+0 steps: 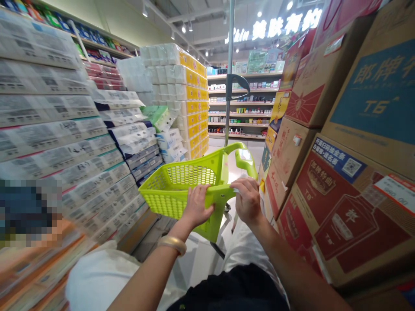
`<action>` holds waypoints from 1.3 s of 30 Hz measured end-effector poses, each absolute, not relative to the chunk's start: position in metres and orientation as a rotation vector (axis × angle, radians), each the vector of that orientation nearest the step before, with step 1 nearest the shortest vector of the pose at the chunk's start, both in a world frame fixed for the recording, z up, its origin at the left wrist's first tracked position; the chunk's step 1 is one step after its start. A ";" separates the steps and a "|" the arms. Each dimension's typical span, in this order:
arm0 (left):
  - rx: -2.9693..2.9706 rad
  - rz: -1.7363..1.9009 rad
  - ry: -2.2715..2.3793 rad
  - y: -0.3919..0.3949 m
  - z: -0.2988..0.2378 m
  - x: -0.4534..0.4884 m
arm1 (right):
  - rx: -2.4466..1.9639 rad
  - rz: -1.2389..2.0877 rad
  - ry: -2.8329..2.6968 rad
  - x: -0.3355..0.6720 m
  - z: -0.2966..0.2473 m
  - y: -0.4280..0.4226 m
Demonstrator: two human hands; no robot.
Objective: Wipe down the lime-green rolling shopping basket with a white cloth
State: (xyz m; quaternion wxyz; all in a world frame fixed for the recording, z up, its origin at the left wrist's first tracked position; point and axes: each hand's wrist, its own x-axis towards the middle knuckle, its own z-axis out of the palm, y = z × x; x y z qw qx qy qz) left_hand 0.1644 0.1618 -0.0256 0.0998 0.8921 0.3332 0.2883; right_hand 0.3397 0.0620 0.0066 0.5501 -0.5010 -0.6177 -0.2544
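Note:
A lime green shopping basket on wheels stands in the aisle in front of me, tilted, with its green handle raised at the far right. My left hand grips the basket's near rim, fingers curled over the edge; a pale bangle sits on that wrist. My right hand is closed at the rim's right end, with something small and pale in its fingers that I cannot make out.
Stacked tissue packs line the left. Wrapped toilet paper rolls rise beyond. Red and brown cartons are piled close on the right. A metal pole stands behind the basket, with shelves at the aisle's end.

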 end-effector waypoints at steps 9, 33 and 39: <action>2.641 1.097 0.800 0.120 -0.012 0.168 | -1.054 -0.448 -1.689 0.304 0.012 0.043; 2.591 1.282 0.788 0.119 -0.013 0.126 | -0.859 -0.210 -1.626 0.314 0.018 0.042; 2.559 1.309 0.805 0.115 -0.013 0.119 | -0.885 -0.226 -1.534 0.304 0.019 0.046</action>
